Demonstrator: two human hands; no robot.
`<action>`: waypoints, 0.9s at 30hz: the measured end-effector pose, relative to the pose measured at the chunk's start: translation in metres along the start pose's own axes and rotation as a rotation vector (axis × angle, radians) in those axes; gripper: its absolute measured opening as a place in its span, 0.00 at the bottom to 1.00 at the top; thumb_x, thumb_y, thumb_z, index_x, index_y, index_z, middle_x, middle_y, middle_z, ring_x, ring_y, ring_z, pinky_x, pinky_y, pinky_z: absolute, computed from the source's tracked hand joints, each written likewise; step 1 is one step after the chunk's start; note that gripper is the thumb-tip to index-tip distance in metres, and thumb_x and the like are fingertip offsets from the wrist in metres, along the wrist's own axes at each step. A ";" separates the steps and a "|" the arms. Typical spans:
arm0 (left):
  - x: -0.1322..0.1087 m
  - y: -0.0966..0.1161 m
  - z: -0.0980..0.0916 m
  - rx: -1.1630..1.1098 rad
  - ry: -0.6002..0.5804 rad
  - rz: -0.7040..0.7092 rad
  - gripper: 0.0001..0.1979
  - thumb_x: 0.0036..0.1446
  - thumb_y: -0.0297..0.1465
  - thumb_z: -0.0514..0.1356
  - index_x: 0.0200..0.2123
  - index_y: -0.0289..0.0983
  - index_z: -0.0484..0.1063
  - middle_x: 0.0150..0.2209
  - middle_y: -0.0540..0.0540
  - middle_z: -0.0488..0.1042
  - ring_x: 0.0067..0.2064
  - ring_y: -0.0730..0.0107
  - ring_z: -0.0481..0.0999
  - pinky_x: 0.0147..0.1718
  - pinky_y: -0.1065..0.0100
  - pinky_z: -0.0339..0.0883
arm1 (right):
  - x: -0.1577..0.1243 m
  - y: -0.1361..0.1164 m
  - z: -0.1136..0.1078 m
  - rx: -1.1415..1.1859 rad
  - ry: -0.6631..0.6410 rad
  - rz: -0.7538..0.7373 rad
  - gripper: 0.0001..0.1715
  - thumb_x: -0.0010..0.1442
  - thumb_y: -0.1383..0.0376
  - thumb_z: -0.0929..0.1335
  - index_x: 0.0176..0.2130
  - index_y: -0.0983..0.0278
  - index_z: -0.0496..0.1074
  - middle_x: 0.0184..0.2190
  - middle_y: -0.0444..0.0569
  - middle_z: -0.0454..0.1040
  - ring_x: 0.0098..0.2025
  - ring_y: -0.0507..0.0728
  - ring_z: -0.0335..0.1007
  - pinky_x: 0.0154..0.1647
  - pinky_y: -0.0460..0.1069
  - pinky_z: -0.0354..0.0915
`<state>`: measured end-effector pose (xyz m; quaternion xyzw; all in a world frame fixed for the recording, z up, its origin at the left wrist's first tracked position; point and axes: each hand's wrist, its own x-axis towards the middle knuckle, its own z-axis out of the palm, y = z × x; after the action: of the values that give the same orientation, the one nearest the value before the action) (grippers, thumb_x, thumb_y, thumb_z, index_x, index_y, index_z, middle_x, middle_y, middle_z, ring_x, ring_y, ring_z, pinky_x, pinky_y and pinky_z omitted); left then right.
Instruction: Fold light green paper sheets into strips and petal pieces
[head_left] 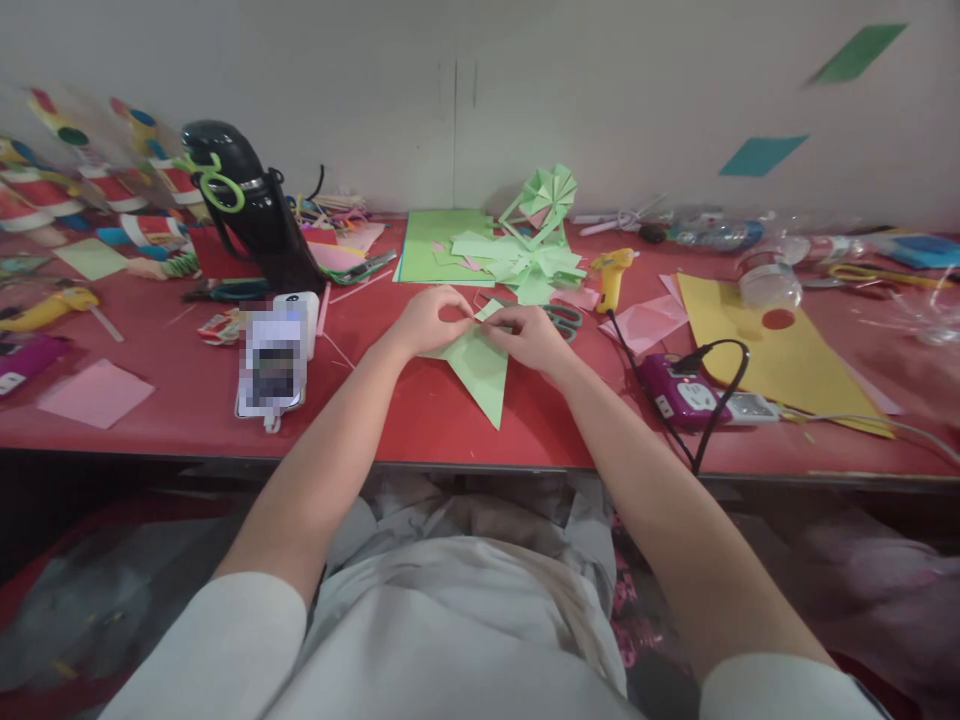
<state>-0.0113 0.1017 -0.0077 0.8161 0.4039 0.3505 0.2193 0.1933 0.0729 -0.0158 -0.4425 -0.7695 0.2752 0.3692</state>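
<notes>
Folded light-green paper lies at the front middle of the red table, one pointed corner toward me. My left hand pinches its far edge with thumb and forefinger. Close beside it, my right hand pinches the same edge from the other side. A small flap of the paper shows between the fingertips; the exact fold there is partly hidden. Scissors lie just behind my right hand, their blades partly covered. Beyond the hands are cut green paper pieces and a folded green paper wheel.
A yellow glue gun stands behind a purple power strip with a black cord at right. Yellow paper and a plastic bottle lie farther right. At left are a phone and a tall black flask.
</notes>
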 end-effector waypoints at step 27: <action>-0.001 -0.001 -0.016 -0.668 -0.062 -0.232 0.27 0.57 0.34 0.58 0.61 0.44 0.66 0.50 0.43 0.78 0.46 0.58 0.80 0.47 0.53 0.73 | 0.006 0.007 -0.009 0.408 0.196 0.175 0.16 0.55 0.57 0.73 0.42 0.62 0.73 0.26 0.45 0.74 0.24 0.51 0.68 0.23 0.48 0.68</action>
<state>-0.0238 0.1028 0.0015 0.6583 0.3500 0.4112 0.5244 0.2017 0.0821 -0.0144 -0.4483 -0.6173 0.4117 0.4985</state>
